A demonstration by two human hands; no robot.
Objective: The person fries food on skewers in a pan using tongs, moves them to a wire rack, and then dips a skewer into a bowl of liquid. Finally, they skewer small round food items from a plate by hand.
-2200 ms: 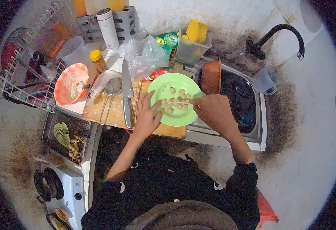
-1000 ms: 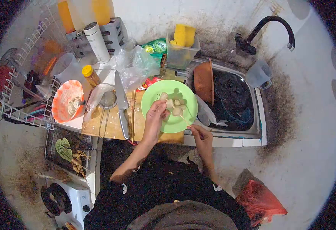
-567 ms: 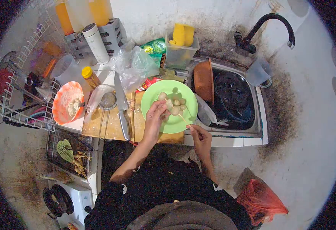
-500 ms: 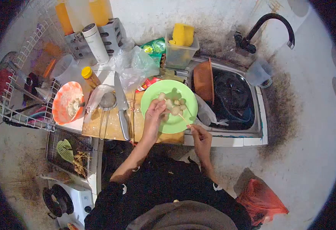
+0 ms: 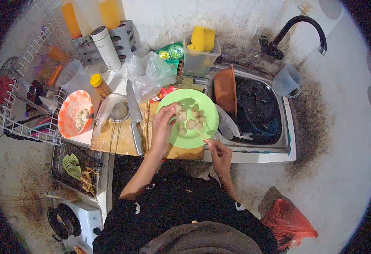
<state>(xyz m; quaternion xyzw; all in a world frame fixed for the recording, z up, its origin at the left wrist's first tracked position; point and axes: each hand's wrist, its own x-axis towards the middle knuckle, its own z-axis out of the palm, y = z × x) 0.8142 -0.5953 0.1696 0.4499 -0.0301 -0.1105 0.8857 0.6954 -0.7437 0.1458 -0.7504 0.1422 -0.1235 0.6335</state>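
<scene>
My right hand (image 5: 220, 155) pinches the lower end of a thin wooden skewer (image 5: 200, 133). Its far end reaches over a green plate (image 5: 207, 101), up to a pale meatball (image 5: 191, 124). Another meatball (image 5: 177, 109) is between the fingertips of my left hand (image 5: 162, 129), held above the plate's left side. Several more meatballs lie on the plate, some grouped right of its middle. The plate sits partly on a wooden cutting board (image 5: 103, 139).
Left of the plate lie bare skewers (image 5: 146, 122), a knife (image 5: 135, 120) and a small strainer (image 5: 120, 112). An orange bowl (image 5: 69, 114) holds pale paste. To the right is a sink (image 5: 283, 131) with a brown basin (image 5: 224, 91) and black pan.
My left hand has moved up and left over the plate, now with a meatball at its fingertips. My right hand stays nearly in place with the skewer, slightly lower.
</scene>
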